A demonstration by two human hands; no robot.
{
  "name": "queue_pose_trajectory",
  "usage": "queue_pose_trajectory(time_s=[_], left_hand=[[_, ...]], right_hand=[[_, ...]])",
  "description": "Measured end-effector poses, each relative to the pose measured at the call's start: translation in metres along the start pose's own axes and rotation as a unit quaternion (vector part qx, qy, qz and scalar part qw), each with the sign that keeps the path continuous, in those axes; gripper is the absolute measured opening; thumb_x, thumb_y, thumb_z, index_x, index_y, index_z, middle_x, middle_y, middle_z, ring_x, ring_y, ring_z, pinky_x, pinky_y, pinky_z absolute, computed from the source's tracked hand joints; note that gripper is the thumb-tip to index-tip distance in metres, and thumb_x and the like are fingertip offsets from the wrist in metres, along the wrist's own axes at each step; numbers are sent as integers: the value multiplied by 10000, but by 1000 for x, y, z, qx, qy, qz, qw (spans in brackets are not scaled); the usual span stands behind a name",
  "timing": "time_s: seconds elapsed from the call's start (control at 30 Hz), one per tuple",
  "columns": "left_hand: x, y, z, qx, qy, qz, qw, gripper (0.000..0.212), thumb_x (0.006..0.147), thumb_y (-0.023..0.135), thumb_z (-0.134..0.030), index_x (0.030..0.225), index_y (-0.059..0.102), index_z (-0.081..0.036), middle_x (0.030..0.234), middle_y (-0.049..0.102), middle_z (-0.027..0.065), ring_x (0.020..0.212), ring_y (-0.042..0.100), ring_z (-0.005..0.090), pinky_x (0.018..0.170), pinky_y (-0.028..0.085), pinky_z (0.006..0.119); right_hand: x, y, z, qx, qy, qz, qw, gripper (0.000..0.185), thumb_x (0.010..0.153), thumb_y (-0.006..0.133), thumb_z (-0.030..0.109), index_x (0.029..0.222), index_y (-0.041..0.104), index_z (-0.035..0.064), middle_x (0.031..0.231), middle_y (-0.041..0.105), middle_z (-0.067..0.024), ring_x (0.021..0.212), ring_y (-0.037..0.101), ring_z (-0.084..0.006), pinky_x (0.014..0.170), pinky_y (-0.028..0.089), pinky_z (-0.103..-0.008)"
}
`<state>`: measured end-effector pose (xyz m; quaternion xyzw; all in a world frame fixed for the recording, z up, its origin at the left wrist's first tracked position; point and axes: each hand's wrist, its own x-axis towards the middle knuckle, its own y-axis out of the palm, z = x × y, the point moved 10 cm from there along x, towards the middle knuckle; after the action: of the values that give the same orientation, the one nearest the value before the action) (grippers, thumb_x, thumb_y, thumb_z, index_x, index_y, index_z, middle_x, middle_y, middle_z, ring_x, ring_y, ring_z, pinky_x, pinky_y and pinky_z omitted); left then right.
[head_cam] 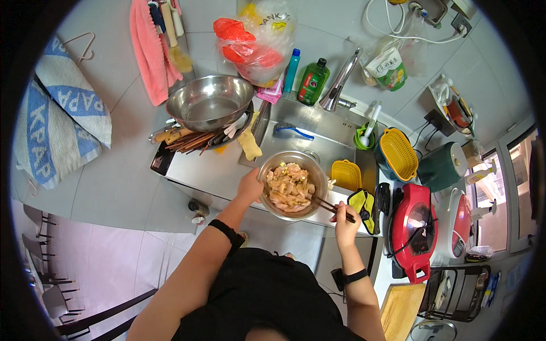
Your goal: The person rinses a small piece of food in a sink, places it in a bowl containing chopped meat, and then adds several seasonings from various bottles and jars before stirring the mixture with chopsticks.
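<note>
A stainless steel bowl (265, 203) sits at the front edge of the sink, just before me. My left hand (250, 186) grips its left rim. Inside lie pieces of raw, pale meat (290, 185), mixed with small yellowish bits, probably chopped garlic or ginger. My right hand (346, 219) holds a pair of dark chopsticks (330, 206), their tips down in the meat at the bowl's right side. The bowl hides part of the sink's front rim.
Behind the bowl is the steel sink (294, 119) with a blue-handled brush (294, 131) and a yellow basket (346, 174). A large metal basin (209, 104) rests on utensils and chopsticks at left. Rightward stand a red electric griddle (413, 234) and a wooden cutting board (403, 309).
</note>
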<state>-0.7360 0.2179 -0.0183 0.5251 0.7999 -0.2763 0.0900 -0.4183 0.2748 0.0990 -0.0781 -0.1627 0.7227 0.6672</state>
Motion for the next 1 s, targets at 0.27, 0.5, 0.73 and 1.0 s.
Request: queue_pose_trajectory(time_s=[0.27,0.5,0.73,1.0], left_hand=[[3,1,0,-2,11,1,1000,480,816,467,-47,1294,444,-21,1158,579,192,630,662,297,421,538,339],[2,2,5,-8,4,-11,1000,493,823,460,-45,1313,419,-10,1189,568,179,639,663,294,438,546,336],[0,1,-2,-12,4,-7,1000,505,840,442,-52,1341,387,-14,1231,536,172,686,668,274,433,547,319],[4,0,5,-29,15,-6,999,509,845,442,-61,1350,381,-28,1141,584,158,678,665,268,441,550,321]], right_hand=[[-3,1,5,62,7,16,998,260,907,579,174,764,630,-37,635,602,-74,527,562,-120,530,435,-226],[-22,22,53,-25,-52,273,960,121,831,659,112,795,676,-3,757,639,-86,611,583,-151,587,473,-269],[-47,64,75,-215,-395,266,853,136,746,720,182,805,668,71,780,648,-48,695,632,-226,602,513,-319],[-18,51,87,-197,-388,228,871,119,745,716,143,806,680,48,835,673,-76,731,641,-223,638,518,-312]])
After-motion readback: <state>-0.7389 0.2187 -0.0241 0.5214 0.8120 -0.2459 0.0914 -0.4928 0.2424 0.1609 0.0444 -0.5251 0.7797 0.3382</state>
